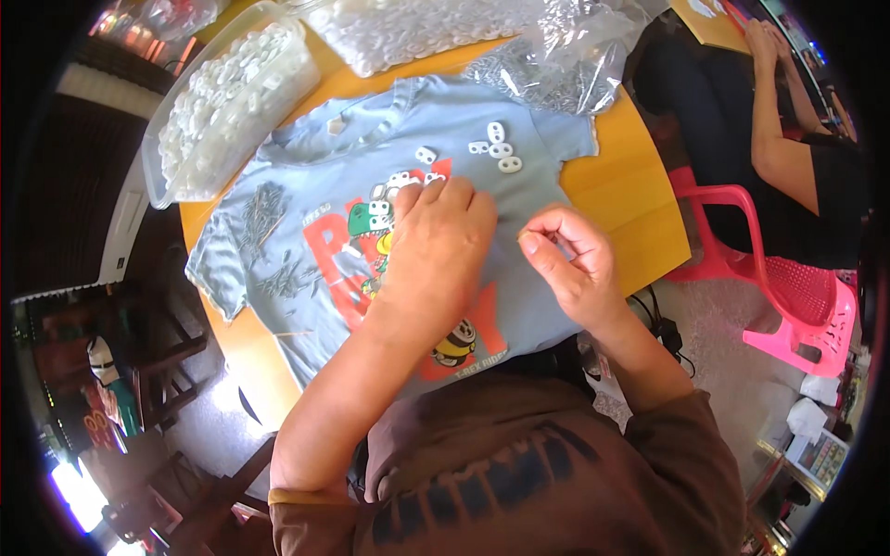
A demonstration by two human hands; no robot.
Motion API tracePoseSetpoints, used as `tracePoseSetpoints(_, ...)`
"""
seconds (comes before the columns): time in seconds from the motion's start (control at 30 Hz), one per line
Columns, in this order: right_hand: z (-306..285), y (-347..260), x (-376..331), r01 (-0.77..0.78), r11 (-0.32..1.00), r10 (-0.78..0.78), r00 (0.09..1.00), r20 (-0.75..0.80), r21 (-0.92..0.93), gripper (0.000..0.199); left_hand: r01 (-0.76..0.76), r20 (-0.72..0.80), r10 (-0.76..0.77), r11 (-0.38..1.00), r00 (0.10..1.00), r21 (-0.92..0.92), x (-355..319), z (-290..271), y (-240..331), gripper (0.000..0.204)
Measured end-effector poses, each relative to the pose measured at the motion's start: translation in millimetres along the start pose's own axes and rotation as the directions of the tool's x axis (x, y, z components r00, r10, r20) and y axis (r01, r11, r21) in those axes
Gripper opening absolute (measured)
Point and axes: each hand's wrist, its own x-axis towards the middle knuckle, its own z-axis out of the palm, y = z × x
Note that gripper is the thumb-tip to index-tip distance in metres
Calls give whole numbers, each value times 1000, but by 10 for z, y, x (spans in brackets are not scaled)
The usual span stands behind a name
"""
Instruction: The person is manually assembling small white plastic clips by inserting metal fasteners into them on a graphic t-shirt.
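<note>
A light blue T-shirt [519,199] with a red, green and yellow print lies spread on the table. My left hand [438,243] rests over the print, back up, its fingers bent together and their tips hidden among small white plastic pieces [379,215] with two holes. Farther off to the right, more two-holed pieces [501,150] lie on the cloth. Above the shirt's right side, my right hand [573,266] is closed in a pinch between thumb and index finger; anything between them is too small to name. Piles of thin grey metal pins [262,221] lie on the left sleeve side.
A clear plastic tub [295,67] of white pieces stands at the far left of the wooden table [626,199]. Behind the shirt are a bag of white pieces [408,32] and a clear bag of grey metal parts [556,79]. A pink chair [788,287] and another person [788,157] are at right.
</note>
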Motion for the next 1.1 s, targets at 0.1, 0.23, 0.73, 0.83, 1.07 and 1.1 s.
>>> tracePoseSetpoints(0.1,-3,-7,-19,-3,1000,3,1000,-11,14,7,34,-24,-34,999,999,11,-6,31,25,19)
tracePoseSetpoints(0.23,45,9,-44,-63,995,63,998,-1,73,8,74,76,-73,997,994,0,-92,10,4,24)
tracePoseSetpoints(0.73,915,-602,-415,-301,822,40,877,479,483,6,-138,83,-700,-253,709,-958,-1618,-398,458,16)
tracePoseSetpoints(0.83,1068,-607,-495,-338,819,41,841,539,464,7,-147,103,-750,-259,654,-955,-1750,-412,482,16)
tracePoseSetpoints(1.07,1169,-575,-587,-300,851,44,858,511,431,9,-222,-26,-748,-163,663,-961,-1909,-396,434,15)
tracePoseSetpoints(1.1,1169,-581,-592,-299,857,41,851,523,420,7,-229,-59,-736,-133,674,-964,-1910,-394,427,15)
